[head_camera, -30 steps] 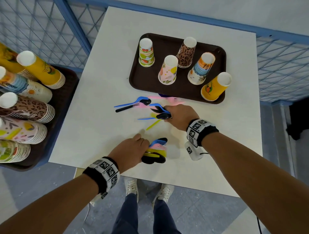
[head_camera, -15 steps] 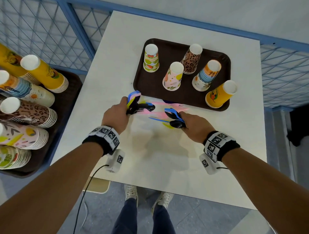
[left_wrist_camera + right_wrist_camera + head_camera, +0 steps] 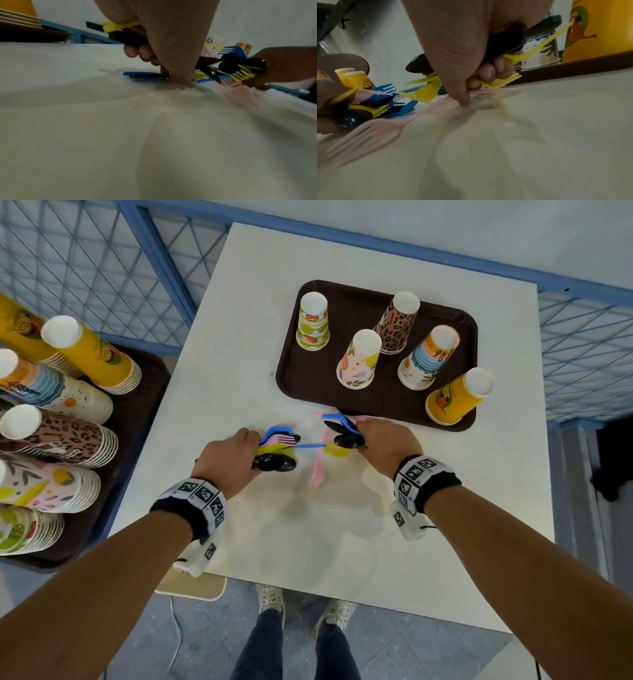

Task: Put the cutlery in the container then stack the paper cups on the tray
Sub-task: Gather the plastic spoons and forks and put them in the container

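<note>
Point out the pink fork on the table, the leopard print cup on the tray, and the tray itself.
pink fork (image 3: 317,472), head view, on its blurred handle.
leopard print cup (image 3: 395,328), head view, mid side wall.
tray (image 3: 291,378), head view, bare left floor.

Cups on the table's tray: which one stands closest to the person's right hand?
The yellow cup at the tray's near right corner; the other four stand farther from the right hand.

Head view is bright, even light from above, soft shadows of arms on table (image 3: 342,542); edges bend w/ wide-angle distortion. Wrist views are dimmer, grainy. Pink fork (image 3: 373,134) is motion-blurred; table near the lens is out of focus.
</note>
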